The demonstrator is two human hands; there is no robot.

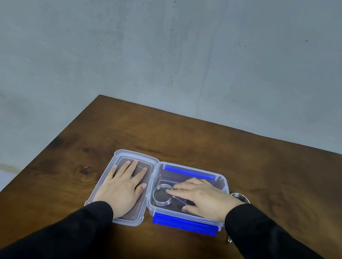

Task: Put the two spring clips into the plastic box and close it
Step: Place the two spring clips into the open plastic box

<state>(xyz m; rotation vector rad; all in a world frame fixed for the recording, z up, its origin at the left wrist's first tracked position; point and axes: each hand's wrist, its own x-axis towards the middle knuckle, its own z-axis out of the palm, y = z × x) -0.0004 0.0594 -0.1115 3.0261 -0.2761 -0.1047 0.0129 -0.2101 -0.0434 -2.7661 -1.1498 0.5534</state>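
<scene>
Right hand (197,196) lies inside the plastic box (189,191), fingers setting down one spring clip (162,195) — the second spring clip (240,197) sits just outside the box's right wall, nearest that hand; left hand (125,186) flat on the lid (126,186).

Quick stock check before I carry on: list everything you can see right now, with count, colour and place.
plastic box: 1, clear with blue latches, centre of table, open
lid: 1, clear, lying flat left of the box, joined to it
spring clip in box: 1, silver, left part of the box
spring clip outside: 1, silver, on the table right of the box, partly hidden by the right sleeve
table: 1, dark brown wood
wall: 1, grey, behind the table
left hand: flat on the lid
right hand: inside the box, fingertips at the clip
sleeves: 2, black
</scene>
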